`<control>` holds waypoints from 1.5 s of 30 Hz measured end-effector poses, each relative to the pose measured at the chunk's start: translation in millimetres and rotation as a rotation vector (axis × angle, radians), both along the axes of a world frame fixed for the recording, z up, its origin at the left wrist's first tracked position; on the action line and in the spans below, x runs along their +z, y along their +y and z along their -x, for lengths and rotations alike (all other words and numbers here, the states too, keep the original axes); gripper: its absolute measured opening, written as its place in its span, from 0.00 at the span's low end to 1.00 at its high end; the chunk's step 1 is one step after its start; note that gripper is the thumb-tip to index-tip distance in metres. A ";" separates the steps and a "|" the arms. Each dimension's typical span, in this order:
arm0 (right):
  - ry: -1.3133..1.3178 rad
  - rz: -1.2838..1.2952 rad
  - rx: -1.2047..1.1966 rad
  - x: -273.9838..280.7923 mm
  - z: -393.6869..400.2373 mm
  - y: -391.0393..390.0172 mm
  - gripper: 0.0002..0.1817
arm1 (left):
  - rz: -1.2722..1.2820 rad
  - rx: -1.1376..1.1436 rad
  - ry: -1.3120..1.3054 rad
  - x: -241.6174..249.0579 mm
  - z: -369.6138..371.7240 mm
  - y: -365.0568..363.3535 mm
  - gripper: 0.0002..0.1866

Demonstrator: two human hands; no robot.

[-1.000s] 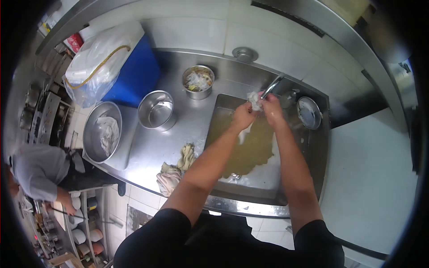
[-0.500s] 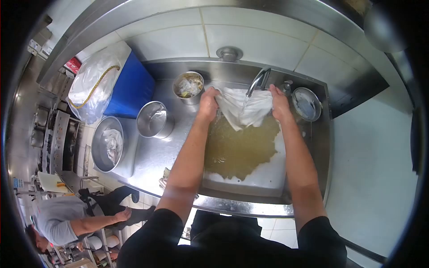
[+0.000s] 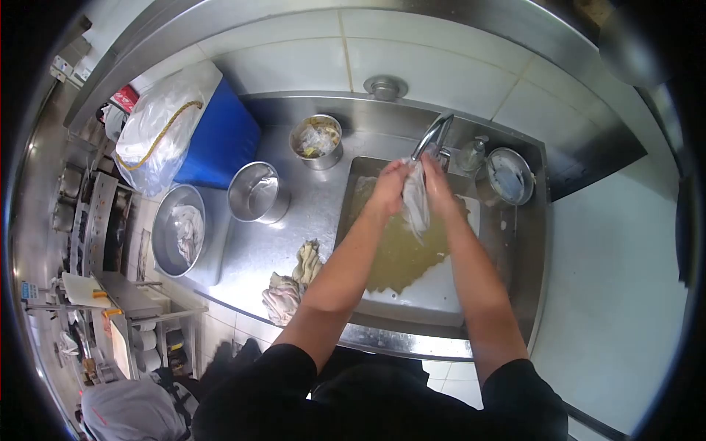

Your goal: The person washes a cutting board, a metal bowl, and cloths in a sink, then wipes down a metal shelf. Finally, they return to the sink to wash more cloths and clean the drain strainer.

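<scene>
A bunched white cloth (image 3: pixel 416 206) hangs between my hands, just under the curved faucet (image 3: pixel 432 134). My left hand (image 3: pixel 391 187) is closed on its left side, and my right hand (image 3: pixel 438 188) grips it from the right. The cloth's lower end droops toward the murky yellowish water (image 3: pixel 401 257) in the sink basin (image 3: pixel 412 314). Part of the cloth is hidden by my fingers and the faucet.
Left of the basin stand a metal pot with scraps (image 3: pixel 316 141), another metal pot (image 3: pixel 257 192), a large bowl holding a cloth (image 3: pixel 158 242) and a blue box (image 3: pixel 220 140). Crumpled cloths (image 3: pixel 283 298) lie near the front edge. A metal bowl (image 3: pixel 507 176) sits at right.
The cloth was spread wide between my hands; now they have come together and it is bunched. The crumpled cloths by my left arm show more. A co-worker at lower left has moved lower in view.
</scene>
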State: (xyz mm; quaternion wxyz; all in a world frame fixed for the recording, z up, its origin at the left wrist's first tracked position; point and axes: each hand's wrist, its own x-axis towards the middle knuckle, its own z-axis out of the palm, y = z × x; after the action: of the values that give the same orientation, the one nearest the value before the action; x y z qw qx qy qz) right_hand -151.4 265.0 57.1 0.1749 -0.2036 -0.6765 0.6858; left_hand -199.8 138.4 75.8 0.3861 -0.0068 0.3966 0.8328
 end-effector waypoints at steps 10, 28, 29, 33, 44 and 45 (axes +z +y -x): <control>-0.163 -0.189 -0.053 -0.8 7.1 -60.7 0.31 | 0.422 0.128 0.223 -38.0 -4.6 -12.1 0.22; -0.061 0.924 -0.022 -56.8 -12.0 -39.1 0.17 | 0.189 0.146 -0.172 10.0 27.9 -71.8 0.15; 0.036 0.903 -0.054 -57.2 -8.5 -40.4 0.16 | 0.243 0.189 -0.142 0.5 22.6 -69.4 0.16; 0.095 0.379 -0.173 -26.3 8.2 -61.2 0.16 | 0.383 0.071 0.010 -31.1 2.1 -50.1 0.18; -0.173 0.419 -0.171 -66.1 -43.4 -88.4 0.17 | 0.893 -0.012 0.369 -51.8 -70.5 -54.2 0.25; -0.201 0.438 -0.185 -50.4 -51.1 -102.4 0.19 | 0.852 -0.049 0.402 -53.9 -75.3 -63.5 0.24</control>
State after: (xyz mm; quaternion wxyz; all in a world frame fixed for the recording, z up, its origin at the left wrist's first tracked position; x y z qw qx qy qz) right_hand -100.3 162.6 6.7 0.1206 -0.3648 -0.5043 0.7733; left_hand -124.5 74.9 21.9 0.2839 0.0062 0.7699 0.5715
